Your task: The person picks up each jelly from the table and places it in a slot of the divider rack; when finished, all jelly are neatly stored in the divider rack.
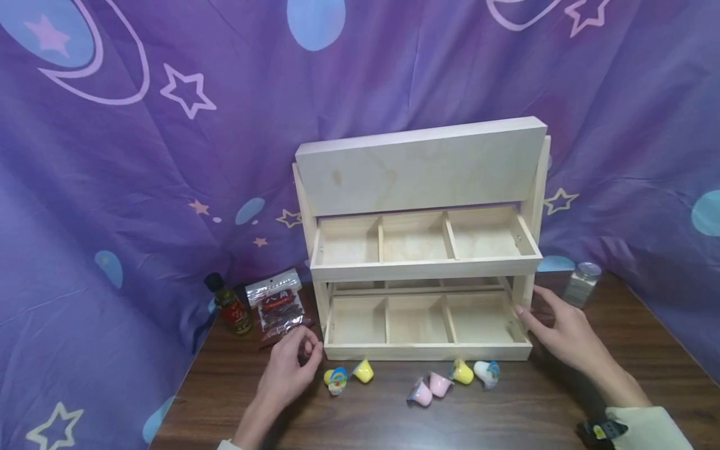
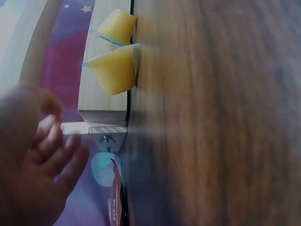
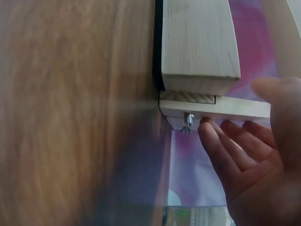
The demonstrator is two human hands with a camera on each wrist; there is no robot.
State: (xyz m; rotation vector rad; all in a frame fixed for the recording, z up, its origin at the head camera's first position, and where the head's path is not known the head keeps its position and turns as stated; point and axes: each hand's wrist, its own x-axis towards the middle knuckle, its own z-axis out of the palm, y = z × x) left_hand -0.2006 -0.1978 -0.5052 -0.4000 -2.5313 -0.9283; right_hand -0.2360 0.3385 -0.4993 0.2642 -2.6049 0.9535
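Note:
A pale wooden two-tier rack (image 1: 422, 269) with three-compartment trays stands on the table. My right hand (image 1: 568, 334) is at its right side, fingertips against the outer face of the side board (image 3: 235, 107) near a wing nut (image 3: 188, 121), thumb by the front edge. Beside the lower left corner is my left hand (image 1: 289, 365), loosely bent and holding nothing; whether its fingertips touch the left side board (image 2: 75, 128) I cannot tell. Several small cups lie before the rack: a yellow cup (image 1: 364, 371), a pink cup (image 1: 440, 384), another yellow cup (image 1: 462, 372) and a white cup (image 1: 486, 373) among them.
Left of the rack stand a dark-capped bottle (image 1: 230, 306) and a clear-topped packet (image 1: 278, 306) of dark red contents. A clear jar (image 1: 582, 285) stands at the right back. Purple patterned cloth (image 1: 247, 144) hangs behind the brown wooden table (image 1: 371, 425).

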